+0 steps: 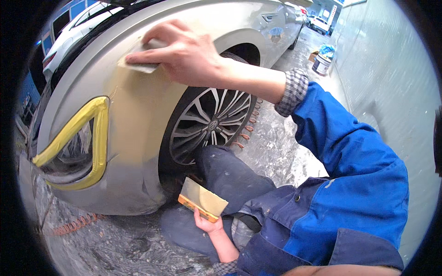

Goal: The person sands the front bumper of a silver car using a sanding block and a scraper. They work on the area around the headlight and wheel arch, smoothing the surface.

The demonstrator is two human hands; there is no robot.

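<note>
My right hand [186, 53] reaches up to the car's front fender, its thumb and fingers closed on a thin, pale putty spreader [148, 69]. The spreader's edge meets the upper part of a beige putty patch [133, 115] on the silver panel; the fingers hide much of it. Low in front of my bent legs, my left hand [208, 224] grips a wide putty knife [202, 198] by its orange back edge. Beige putty covers part of that blade, which is turned upward.
Yellow tape [100, 138] borders the headlight [73, 149] left of the patch. The front wheel [212, 124] stands just right of it. A coiled orange hose [76, 224] lies on the floor. Farther off, a bucket [321, 64] stands beside the grey wall [377, 69].
</note>
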